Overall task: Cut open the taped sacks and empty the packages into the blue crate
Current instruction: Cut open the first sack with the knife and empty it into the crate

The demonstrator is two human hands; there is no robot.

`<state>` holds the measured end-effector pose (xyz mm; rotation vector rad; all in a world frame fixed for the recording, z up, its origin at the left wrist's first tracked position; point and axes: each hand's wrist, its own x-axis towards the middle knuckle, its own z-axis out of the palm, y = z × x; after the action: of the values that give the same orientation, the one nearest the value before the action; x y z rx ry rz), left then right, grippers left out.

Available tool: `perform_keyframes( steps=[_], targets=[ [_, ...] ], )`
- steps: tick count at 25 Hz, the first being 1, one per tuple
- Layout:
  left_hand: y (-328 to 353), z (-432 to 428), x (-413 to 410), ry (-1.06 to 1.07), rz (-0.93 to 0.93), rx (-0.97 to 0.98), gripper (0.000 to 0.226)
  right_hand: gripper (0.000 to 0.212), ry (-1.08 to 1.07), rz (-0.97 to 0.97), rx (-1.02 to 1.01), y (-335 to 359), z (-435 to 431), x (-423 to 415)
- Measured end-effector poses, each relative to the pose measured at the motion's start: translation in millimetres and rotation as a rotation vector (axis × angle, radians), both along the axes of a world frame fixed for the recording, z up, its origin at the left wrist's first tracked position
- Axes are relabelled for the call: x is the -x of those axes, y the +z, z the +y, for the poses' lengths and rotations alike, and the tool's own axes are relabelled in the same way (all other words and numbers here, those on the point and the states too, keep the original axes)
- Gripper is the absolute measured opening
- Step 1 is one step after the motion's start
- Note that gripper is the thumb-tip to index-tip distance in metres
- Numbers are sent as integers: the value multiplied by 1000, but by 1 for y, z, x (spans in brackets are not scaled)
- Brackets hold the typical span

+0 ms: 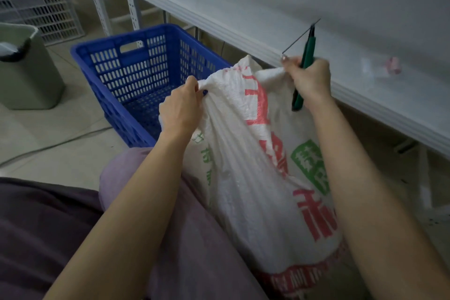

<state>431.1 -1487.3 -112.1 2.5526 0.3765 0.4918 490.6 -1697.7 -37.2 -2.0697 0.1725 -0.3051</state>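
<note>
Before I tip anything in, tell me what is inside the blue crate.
The blue crate shows only bare perforated floor; the left hand and the white sack cover its near right corner.

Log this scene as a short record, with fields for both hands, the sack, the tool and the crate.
left hand: grips the sack top on one side
right hand: grips the other side together with the cutter
sack: white, red and green print, resting against the lap
cutter: green handle, thin dark blade pointing up
blue crate: on the floor beyond the sack, no packages visible inside
</note>
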Motion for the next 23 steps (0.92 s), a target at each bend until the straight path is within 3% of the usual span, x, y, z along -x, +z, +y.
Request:
perform_keyframes(
  steps=[3,5,13,17,19,23],
  targets=[
    [-5,9,-5,20,45,52,23,43,16,155,86,-32,-18,13],
    [-4,9,-7,29,26,106,24,40,-37,199,142,-48,-32,18],
    [2,12,3,198,-14,212,16,27,-317,-17,158,-30,-40,2],
    [4,7,8,143,144,101,17,12,-255,-307,-110,33,-8,-19],
    [4,8,7,138,155,114,17,13,-211,-428,-108,58,16,-24],
    [-1,10,0,182,71,274,19,15,26,-351,4,45,66,-19]
  ],
)
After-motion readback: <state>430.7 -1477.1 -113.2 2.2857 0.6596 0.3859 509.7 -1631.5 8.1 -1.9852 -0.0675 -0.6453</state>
